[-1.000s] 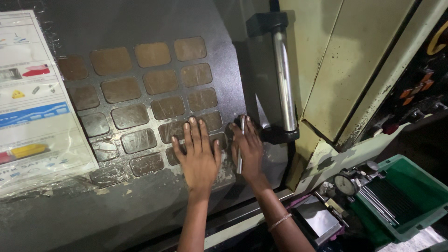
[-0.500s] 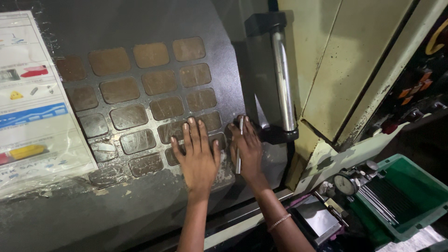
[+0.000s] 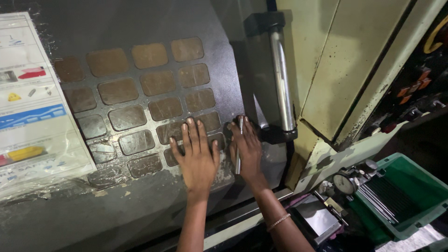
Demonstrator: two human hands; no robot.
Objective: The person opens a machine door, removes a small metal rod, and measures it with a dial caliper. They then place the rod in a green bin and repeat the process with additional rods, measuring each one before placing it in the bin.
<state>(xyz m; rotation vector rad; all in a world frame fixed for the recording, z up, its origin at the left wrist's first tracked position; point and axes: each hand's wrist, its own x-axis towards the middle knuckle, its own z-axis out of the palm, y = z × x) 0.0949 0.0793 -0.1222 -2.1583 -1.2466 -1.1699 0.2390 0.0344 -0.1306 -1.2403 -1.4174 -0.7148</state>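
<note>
A thin metal rod (image 3: pixel 238 148) is held flat against the dark machine door (image 3: pixel 140 205), just left of the door's chrome handle (image 3: pixel 281 79). The rod runs near to far under the right hand (image 3: pixel 247 149), whose grip is narrow: the fingers are laid along the rod and press it to the panel.

The left hand (image 3: pixel 198 156) is placed just beside the right, to its left, with an open grip; palm and spread fingers lie flat on the door and nothing is held. Its fingertips rest on the lower rows of brown rectangular window panes (image 3: pixel 149 95).

A laminated instruction sheet (image 3: pixel 28 102) is fixed at the far left. A dial gauge (image 3: pixel 344 183) and a green plastic crate (image 3: pixel 410 196) are seen at the near right.
</note>
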